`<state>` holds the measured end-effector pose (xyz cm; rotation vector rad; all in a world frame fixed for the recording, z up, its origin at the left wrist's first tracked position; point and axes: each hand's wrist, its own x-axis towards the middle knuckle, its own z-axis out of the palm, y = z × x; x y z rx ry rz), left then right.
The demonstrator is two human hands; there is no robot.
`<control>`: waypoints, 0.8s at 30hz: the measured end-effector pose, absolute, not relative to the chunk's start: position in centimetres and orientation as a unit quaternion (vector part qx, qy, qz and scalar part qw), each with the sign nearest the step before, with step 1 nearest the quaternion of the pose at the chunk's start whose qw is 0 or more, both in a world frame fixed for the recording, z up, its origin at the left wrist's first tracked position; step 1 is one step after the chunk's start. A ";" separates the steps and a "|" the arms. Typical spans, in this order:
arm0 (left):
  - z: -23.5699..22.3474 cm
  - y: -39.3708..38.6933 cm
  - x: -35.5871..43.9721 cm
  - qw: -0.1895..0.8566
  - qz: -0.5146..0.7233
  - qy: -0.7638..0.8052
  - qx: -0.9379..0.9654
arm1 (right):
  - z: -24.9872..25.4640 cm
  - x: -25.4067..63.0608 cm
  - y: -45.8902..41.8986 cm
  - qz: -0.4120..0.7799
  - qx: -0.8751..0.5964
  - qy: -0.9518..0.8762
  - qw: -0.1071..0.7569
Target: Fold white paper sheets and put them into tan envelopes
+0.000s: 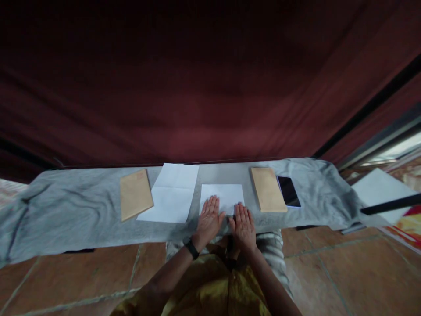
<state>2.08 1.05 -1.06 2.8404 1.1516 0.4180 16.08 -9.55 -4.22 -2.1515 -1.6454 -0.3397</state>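
Note:
A white sheet of paper (222, 193), smaller than the one to its left and apparently folded, lies flat in front of me. My left hand (209, 218) rests palm down on its near left part, fingers stretched out. My right hand (243, 224) lies flat over its near right corner, fingers also extended. To the left is a larger white sheet (174, 193) with a crease across it. A brown envelope (134, 195) overlaps that sheet's left edge. Right of my hands sits a stack of brown envelopes (269, 189).
A dark-screened phone (289, 192) lies beside the envelope stack. Grey cloth (95, 206) covers the narrow table, wrinkled at both ends. Behind it hangs a dark red curtain (204, 109). At the far right are a white panel (383, 191) and a black bar (391, 204).

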 end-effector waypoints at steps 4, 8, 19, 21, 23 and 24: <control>-1.3 2.3 6.1 0.035 0.132 0.335 0.932 | -4.2 16.1 -9.4 -0.139 -0.768 -0.594 0.196; -2.1 4.3 6.7 0.024 0.130 0.356 0.925 | -4.5 16.1 -9.7 -0.147 -0.767 -0.592 0.198; -2.6 6.6 4.7 0.007 0.105 0.391 0.914 | -2.2 16.2 -1.6 -0.022 -0.761 -0.615 0.204; -2.6 6.5 4.8 0.008 0.108 0.389 0.915 | -2.1 16.8 0.0 -0.020 -0.760 -0.620 0.194; -2.5 6.6 4.9 0.008 0.115 0.400 0.909 | -2.4 17.4 0.8 -0.029 -0.762 -0.620 0.186; -2.5 6.6 4.9 0.008 0.119 0.409 0.904 | -2.6 17.8 0.9 -0.035 -0.763 -0.619 0.183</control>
